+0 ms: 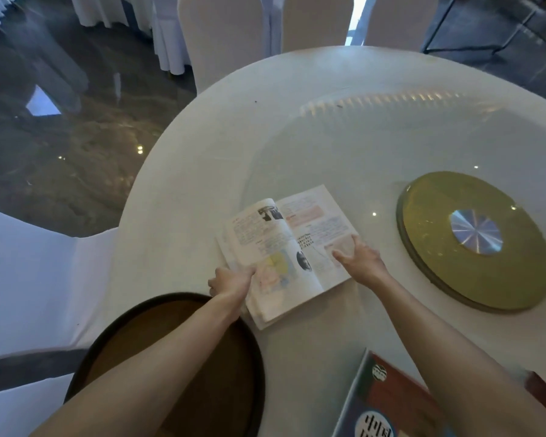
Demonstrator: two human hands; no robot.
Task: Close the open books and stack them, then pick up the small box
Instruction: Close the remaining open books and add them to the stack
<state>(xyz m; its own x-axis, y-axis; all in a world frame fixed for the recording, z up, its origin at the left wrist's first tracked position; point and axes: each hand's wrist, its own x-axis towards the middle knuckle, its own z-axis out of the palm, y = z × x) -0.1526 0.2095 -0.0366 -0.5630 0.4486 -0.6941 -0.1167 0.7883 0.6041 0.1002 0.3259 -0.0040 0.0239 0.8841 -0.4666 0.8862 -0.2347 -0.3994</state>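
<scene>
White tabletop [183, 197], open book [289, 252] lying flat near its front edge, left hand [232, 280] pinching the left pages, right hand [361, 258] spread loose on the right page, closed book [391, 402] at lower right, brown round tray [177, 357] beside it

An open book [289, 250] lies on the table [183, 171], tray [202, 367] nearer-left, turntable disc [473, 244] right.
</scene>
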